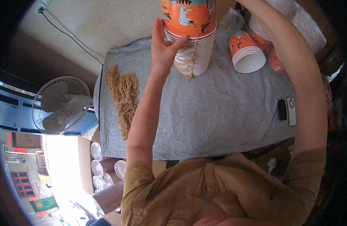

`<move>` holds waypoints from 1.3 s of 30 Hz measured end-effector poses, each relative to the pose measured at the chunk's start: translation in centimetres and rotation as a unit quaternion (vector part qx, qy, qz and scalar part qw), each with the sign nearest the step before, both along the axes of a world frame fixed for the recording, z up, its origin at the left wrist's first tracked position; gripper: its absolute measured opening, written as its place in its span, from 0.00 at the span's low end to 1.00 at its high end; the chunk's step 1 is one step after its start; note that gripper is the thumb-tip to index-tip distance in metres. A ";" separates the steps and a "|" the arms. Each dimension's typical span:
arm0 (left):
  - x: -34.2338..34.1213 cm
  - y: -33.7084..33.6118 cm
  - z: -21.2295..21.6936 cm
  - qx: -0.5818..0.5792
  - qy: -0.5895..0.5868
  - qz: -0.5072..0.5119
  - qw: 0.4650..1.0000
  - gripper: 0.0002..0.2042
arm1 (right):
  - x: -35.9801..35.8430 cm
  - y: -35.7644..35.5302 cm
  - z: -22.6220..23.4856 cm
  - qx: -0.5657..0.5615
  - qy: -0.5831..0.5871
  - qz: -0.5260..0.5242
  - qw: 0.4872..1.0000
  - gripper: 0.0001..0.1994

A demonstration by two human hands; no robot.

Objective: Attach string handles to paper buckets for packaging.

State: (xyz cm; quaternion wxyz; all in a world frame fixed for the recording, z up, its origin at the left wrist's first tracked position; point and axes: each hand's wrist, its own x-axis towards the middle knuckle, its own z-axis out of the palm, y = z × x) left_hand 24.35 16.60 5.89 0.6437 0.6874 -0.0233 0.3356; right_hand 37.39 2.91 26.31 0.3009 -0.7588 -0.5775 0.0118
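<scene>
My left hand point(163, 44) presses flat against the side of a stack of orange and white paper cups point(190, 28) held up above the grey cloth-covered table point(218, 113). Tan string handles point(190, 62) hang down from the cup rims. My right arm reaches up along the right side, and its hand passes out of view behind the top of the stack. A bundle of tan strings point(123, 96) lies on the cloth to the left of my left forearm.
Another stack of orange cups point(247, 52) lies on its side at the table's back right, with more stacks point(294, 19) behind it. A black object and a white remote point(287, 110) rest at right. A standing fan point(62, 104) and boxed cups point(105, 177) are at left.
</scene>
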 end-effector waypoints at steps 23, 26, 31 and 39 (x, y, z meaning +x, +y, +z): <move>-1.1 0.8 -3.6 -0.376 -0.013 -0.118 0.919 0.38 | 1.3 -0.1 -1.6 -0.010 0.039 0.043 0.998 0.41; -2.9 -1.6 -8.2 -0.318 0.093 -0.018 0.943 0.30 | 2.0 -1.0 -3.9 0.184 -0.199 -0.064 0.961 0.41; -10.6 -6.3 -18.3 -0.170 0.229 0.096 0.954 0.13 | -1.3 -8.8 -10.1 0.393 -0.066 -0.121 0.909 0.19; -14.6 -13.9 -18.9 0.186 0.224 0.140 0.946 0.06 | 5.4 -26.4 -28.0 0.272 -0.038 -0.356 0.893 0.08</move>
